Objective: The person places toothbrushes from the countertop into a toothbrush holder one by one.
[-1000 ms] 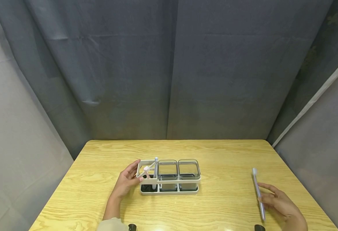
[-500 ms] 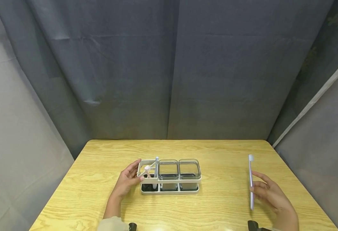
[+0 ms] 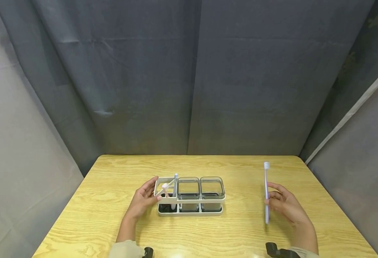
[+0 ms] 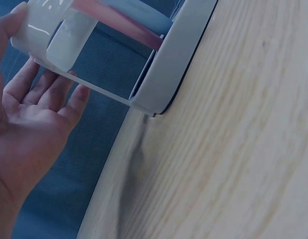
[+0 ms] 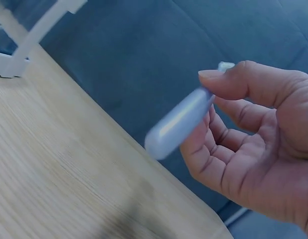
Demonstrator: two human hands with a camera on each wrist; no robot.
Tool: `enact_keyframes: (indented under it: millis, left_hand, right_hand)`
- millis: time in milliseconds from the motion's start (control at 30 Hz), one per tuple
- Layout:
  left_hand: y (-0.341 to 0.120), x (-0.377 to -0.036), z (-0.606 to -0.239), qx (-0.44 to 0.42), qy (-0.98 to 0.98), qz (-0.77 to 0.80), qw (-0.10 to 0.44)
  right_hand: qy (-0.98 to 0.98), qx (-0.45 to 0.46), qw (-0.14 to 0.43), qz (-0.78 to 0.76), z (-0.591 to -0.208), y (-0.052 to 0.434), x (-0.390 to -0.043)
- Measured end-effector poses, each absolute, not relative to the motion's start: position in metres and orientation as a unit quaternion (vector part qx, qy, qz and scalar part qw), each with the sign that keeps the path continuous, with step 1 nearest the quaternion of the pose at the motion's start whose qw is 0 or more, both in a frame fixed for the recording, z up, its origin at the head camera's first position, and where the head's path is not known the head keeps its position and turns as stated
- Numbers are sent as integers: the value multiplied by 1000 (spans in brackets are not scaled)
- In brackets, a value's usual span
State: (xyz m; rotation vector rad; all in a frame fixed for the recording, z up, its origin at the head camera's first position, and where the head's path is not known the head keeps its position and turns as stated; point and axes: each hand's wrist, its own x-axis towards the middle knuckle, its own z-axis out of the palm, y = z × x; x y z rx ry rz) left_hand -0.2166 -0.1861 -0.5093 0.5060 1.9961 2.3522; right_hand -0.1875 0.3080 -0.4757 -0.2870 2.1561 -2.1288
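Note:
At the left end of a white rack (image 3: 202, 202) on the table, my left hand (image 3: 140, 204) grips the upper frame between thumb and fingers. Within that left section lean a pink toothbrush (image 3: 165, 191) and a blue toothbrush (image 3: 175, 188). Two clear square cups, a middle cup (image 3: 189, 196) and a right cup (image 3: 212, 196), fill the other sections. To the right, my right hand (image 3: 287, 206) pinches a pale purple toothbrush (image 3: 266, 190) by its handle, bristle head up. In the right wrist view the handle's rounded end (image 5: 161, 142) points toward the camera, above the table.
The wooden table (image 3: 240, 233) extends around the rack. Grey curtains (image 3: 189, 79) hang behind it and at both sides. Black straps or mounts, such as the wrist mount (image 3: 280, 251), show at the lower edge of the head view.
My right hand has carried the purple toothbrush leftward and up in the head view, turning it from tilted to nearly upright. The left hand keeps its grip on the rack.

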Motion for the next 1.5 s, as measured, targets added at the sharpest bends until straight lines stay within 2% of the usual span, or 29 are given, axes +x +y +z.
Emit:
enact_keyframes:
  millis: [667,1233,1500]
  left_hand:
    - [-186,-217,-512,154,642,751,7]
    - [-186,-216,-508,162,642,749,8]
    - [-186,-217,-510,163,645,746,7]
  right_hand:
    - [716,-121,86,-682,-458,248,-214]
    - [698,-182,11,-692,-431,201,-214]
    - [700,-176,-29,-691,-421,177,-212]
